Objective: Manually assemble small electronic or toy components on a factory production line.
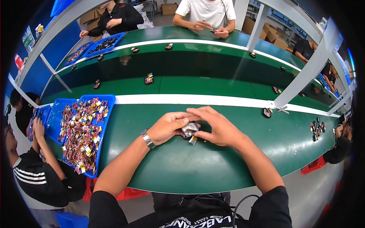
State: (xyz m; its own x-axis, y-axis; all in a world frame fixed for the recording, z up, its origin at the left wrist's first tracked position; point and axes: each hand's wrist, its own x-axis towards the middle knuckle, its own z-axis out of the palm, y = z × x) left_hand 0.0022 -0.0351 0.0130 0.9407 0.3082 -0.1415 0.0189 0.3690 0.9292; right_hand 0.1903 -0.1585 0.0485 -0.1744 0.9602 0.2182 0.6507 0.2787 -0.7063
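Observation:
Between my hands, above the green table, is a small rounded casing (189, 129), silvery grey with a dark patch in its middle. My left hand (166, 127) grips it from the left, thumb on top. From the right, my right hand (221, 128) curves over it, with fingers across its far side and the thumb at its near right edge. A small white and yellow tab (193, 140) sticks out just below the casing. What the fingers underneath do is hidden.
To my left stands a blue tray (110, 104) heaped with small circuit boards. A small dark device (267, 113) lies by the white rail (197, 99); a cluster of dark pieces (316, 128) lies at right. Similar devices dot the green belt (205, 85) beyond. Co-workers sit around; grey posts (304, 72) frame the bench.

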